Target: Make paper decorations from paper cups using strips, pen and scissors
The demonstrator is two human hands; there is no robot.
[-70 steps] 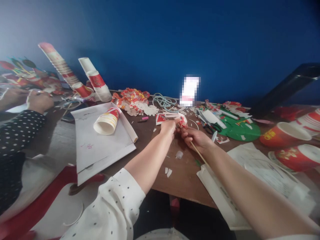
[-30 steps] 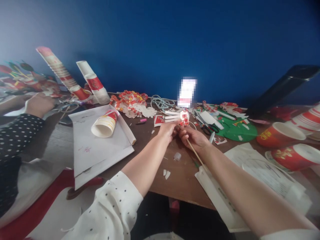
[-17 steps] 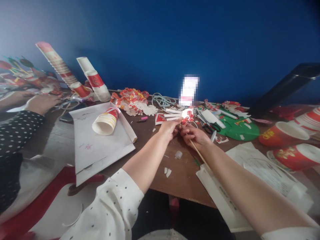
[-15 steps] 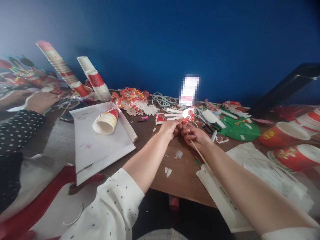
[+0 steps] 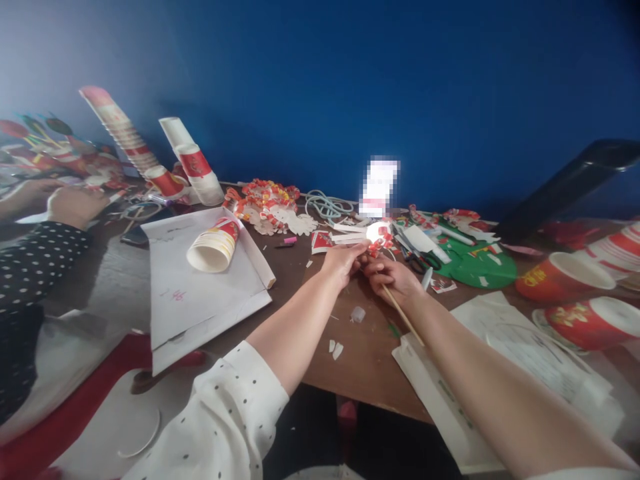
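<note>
My left hand (image 5: 345,264) and my right hand (image 5: 396,277) are close together over the brown table. Between them is a small red-and-white piece of curled paper (image 5: 379,236), pinched at its lower edge by my left fingers. A thin wooden stick (image 5: 404,316) runs through my right hand, its lower end angled towards my right forearm. Fingertips hide the spot where stick and paper meet. White paper strips (image 5: 349,237) show just behind my left hand. Scissors with black handles (image 5: 425,259) lie to the right of the paper piece.
A cardboard sheet (image 5: 175,313) bearing a cup (image 5: 213,248) lies left. Cut paper flowers (image 5: 270,200) are piled behind. A glowing phone screen (image 5: 379,187) stands at the wall. Cups (image 5: 565,277) and papers are right. A co-worker's hands (image 5: 75,205) are far left.
My view has shifted slightly, so the scene sits a little lower. Both hands keep their grip and have hardly moved. The co-worker's hands have shifted slightly.
</note>
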